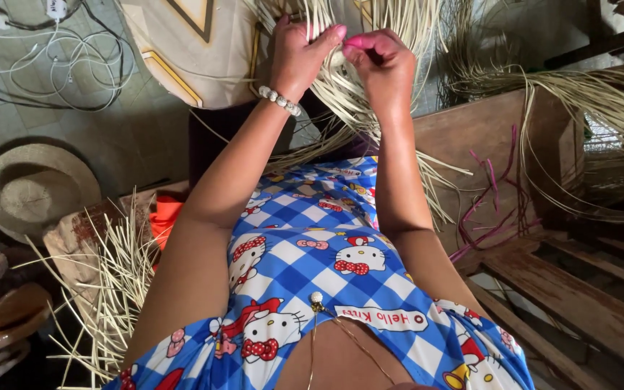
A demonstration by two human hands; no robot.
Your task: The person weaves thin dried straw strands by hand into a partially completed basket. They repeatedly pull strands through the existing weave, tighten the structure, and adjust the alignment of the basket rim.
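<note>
Small white tags point(55, 9) sit on the tangle of white cables point(52, 50) at the upper left of the frame; no boxes or packets show elsewhere. At the top centre both hands meet over a fan of pale straw strips point(348, 87), whose long axes run from the hands down and outward toward the lower right, spreading across the blue checked dress point(312, 253). The left hand point(299, 54), with a white bead bracelet point(279, 100) at the wrist, is raised with fingers curled and the thumb stretched toward the other hand, pinching strips. The right hand point(380, 61) is clenched into a loose fist around a pink strip point(359, 42) (only a short bit of it shows between the fingers). Both forearms rise from the bottom of the frame and converge, elbows bent. More pink strips point(489, 209) hang over the wooden bench point(471, 137) at the right. A woven straw hat point(34, 188) lies on the floor at the left, and loose straw point(113, 289) bristles at the lower left.
</note>
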